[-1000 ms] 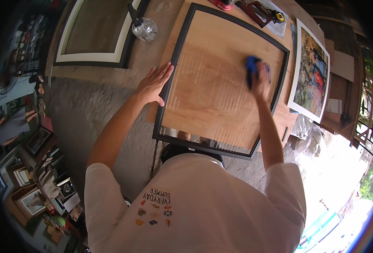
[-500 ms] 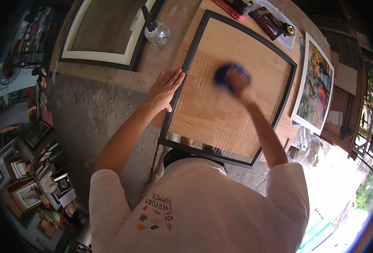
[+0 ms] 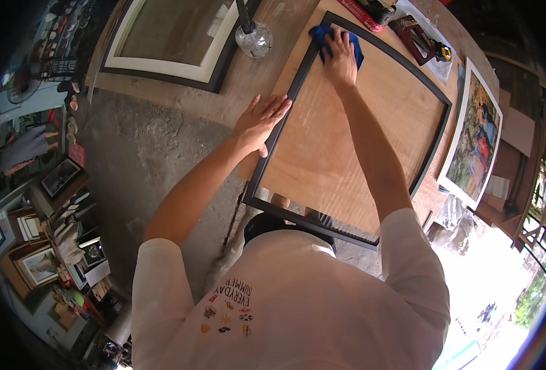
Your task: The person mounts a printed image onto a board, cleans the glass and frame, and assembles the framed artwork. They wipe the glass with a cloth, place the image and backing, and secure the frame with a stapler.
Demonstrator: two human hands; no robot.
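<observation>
A black rectangular frame with a clear pane lies on a plywood board, its near edge overhanging. My left hand rests on the frame's left rail, fingers stretched and slightly apart. My right hand presses a blue cloth onto the pane at the far left corner, fingers bent over it. A clear spray bottle with a dark top stands left of that corner. Another black frame with a white mat lies at upper left.
A printed picture lies to the right. A red box, a dark red tool and a yellow tape measure sit beyond the frame. Stacked framed pictures and a fan are at left, with a person nearby.
My right hand has swept the blue cloth from the right side of the pane leftward and away to the far corner. My left hand stays on the left rail; the view has shifted slightly.
</observation>
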